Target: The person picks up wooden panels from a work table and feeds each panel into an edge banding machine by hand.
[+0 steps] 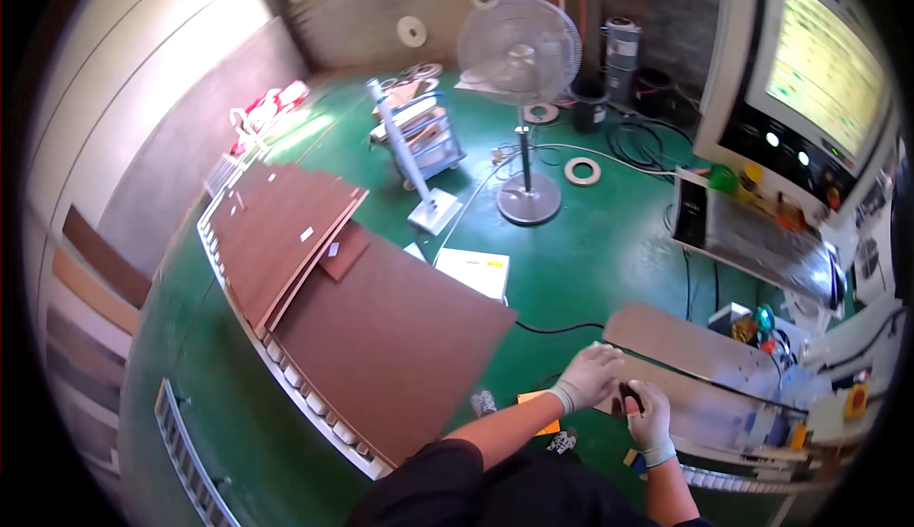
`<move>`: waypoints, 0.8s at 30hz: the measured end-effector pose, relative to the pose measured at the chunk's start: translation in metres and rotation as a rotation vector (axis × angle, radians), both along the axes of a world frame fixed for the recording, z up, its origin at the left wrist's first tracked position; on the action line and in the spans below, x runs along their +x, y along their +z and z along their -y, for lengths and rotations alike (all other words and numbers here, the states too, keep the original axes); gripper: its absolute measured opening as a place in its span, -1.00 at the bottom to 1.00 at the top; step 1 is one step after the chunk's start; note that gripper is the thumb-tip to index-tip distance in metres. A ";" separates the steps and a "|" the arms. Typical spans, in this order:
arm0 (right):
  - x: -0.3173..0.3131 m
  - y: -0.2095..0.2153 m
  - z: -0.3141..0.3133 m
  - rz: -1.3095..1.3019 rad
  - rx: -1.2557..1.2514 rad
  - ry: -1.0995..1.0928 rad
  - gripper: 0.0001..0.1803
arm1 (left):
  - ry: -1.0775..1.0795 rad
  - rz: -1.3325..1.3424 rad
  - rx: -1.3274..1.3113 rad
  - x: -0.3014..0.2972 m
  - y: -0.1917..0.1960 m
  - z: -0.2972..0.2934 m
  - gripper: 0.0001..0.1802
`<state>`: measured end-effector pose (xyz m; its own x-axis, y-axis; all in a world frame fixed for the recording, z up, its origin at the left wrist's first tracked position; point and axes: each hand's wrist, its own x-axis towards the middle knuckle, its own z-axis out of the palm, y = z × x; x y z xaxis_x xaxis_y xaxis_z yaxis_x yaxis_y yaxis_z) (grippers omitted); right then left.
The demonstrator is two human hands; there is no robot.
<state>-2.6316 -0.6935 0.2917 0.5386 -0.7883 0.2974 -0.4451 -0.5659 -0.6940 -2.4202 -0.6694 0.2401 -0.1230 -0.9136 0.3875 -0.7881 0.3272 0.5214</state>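
The green floor [590, 241] carries one pedestal fan [522, 56], far, with one lit screen [826, 65] far right and one pile of brown sheets [400, 346] left. Near right, by two tan panels [700, 344], the right hand [651, 417] curls its fingers around one small dark piece [628, 398]; the left hand's [592, 375] fingers bend, holding what I cannot tell.

we are finding nothing legible: the screen [826, 65] is showing blurred marks, a white label [307, 234] lying near the edge of a brown board [276, 203].
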 end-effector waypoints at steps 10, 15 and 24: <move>0.134 -0.050 0.026 -0.268 -0.216 -0.159 -0.77 | 0.946 -0.061 0.541 0.263 -0.093 -0.168 -0.71; 0.153 -0.064 0.025 -0.414 -0.350 -0.084 -0.70 | 1.766 -0.106 0.791 0.442 -0.214 -0.295 -0.17; 0.187 -0.070 0.025 -0.667 -0.277 -0.413 -0.76 | 1.532 -0.206 1.111 0.695 -0.164 -0.211 0.36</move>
<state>-2.4446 -0.7184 0.2218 0.3537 -0.9064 0.2310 -0.9230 -0.3782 -0.0708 -1.7257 -0.4586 0.0761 0.8839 0.0120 -0.4675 0.0586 -0.9946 0.0853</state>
